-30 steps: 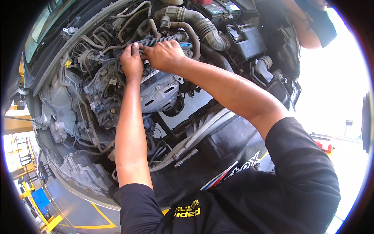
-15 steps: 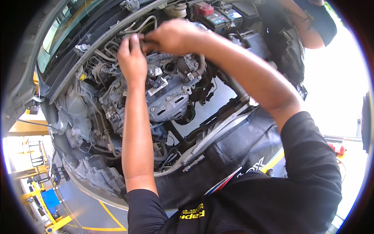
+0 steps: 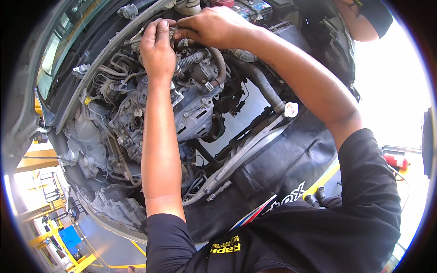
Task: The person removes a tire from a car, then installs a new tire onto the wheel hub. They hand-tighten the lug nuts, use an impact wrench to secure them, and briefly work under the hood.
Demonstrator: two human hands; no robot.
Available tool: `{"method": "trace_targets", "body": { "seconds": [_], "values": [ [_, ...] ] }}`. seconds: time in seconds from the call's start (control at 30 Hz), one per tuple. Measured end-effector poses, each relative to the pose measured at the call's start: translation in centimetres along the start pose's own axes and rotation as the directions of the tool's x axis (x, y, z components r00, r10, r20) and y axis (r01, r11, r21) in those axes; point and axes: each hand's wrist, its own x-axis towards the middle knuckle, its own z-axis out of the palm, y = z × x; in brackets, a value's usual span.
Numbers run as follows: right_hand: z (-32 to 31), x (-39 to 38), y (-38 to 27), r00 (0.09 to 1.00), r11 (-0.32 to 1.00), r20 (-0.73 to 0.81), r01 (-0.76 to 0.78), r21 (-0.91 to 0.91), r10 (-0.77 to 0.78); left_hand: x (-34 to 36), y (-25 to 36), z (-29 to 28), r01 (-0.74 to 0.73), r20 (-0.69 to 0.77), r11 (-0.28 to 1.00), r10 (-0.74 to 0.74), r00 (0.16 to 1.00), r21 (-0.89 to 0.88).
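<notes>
Both my arms reach over an open engine bay to the back of the engine (image 3: 193, 118). My left hand (image 3: 157, 52) is closed, thumb and fingers pressed together near thin pipes at the rear edge. Right beside it, my right hand (image 3: 214, 27) is closed in a pinch, its fingertips almost touching the left ones. Whatever the fingertips hold is too small and covered to make out. Below my right hand runs a ribbed hose (image 3: 193, 59), with a thicker curved black hose (image 3: 219, 66) beside it.
A battery (image 3: 255, 8) with a red cover stands at the far side. A radiator cap (image 3: 290, 109) tops the front crossmember, and a black fender cover (image 3: 268, 168) drapes the front edge. Another person's arm (image 3: 357, 20) reaches in at upper right. A fire extinguisher (image 3: 395, 160) stands at right.
The view has shifted, so the engine bay sits higher in the picture. My hands stay close together at the engine's rear, and the radiator cap now shows fully beside my right arm.
</notes>
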Motion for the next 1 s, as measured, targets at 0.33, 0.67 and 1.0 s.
{"method": "trace_targets", "body": {
  "seconds": [0.33,0.67,1.0],
  "values": [
    [-0.7,0.1,-0.5,0.993,0.996,0.08,0.09,0.023,-0.092,-2.4,0.5,-0.3,-0.011,-0.093,0.981,-0.007,0.996,-0.195],
    [1.0,-2.6,-0.2,0.997,0.998,0.061,-0.044,0.04,0.042,-2.7,-0.9,0.3,-0.06,0.056,0.998,0.061,0.997,-0.024],
    [10.3,-2.9,1.8,0.886,1.0,0.463,0.019,0.014,-0.024,-8.4,-11.0,1.2,0.154,-0.16,0.979,-0.131,0.978,0.136]
  ]
}}
